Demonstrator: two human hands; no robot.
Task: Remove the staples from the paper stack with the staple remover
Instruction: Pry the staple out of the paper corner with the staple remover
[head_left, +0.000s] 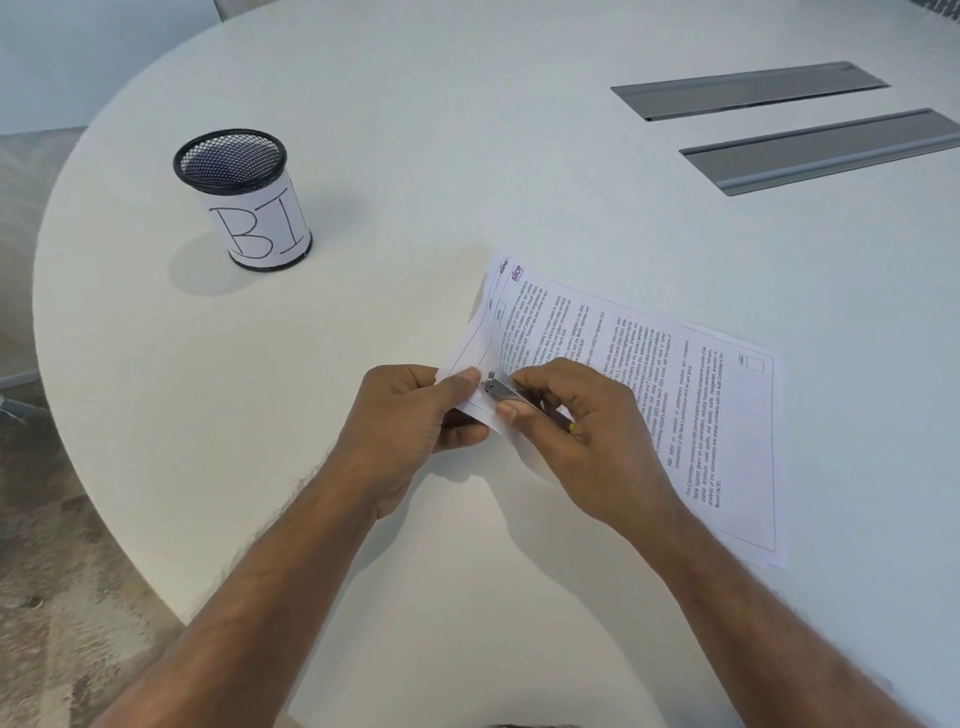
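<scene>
At the far left, a strip of mottled beige floor (47, 519) is seen beyond the curved edge of a smooth, matte white worktop (363, 156). On the worktop's left part a cylindrical black wire-mesh cup (242, 198) stands upright, wrapped in a white paper band on which "BI" is hand-drawn. Nearer the middle, the left hand (410, 421) is closed on the raised near-left corner of the paper stack (675, 405), the thumb laid on top and the fingers curled beneath, so that this corner is lifted and bent off the surface. Just beside it, the right hand (576, 441) is clamped around a slim, flat metal staple remover (503, 388), thumb below and forefinger above; its long axis runs from lower right to upper left, the shiny tip being pointed at the pinched corner and touching the paper beside the left thumb. No staple can be made out. The rest of the printed white sheets lies flat, the long axis slanting from upper left to lower right. At the upper right, 2 long grey metal slot covers (748, 91) are set flush in the worktop, side by side.
</scene>
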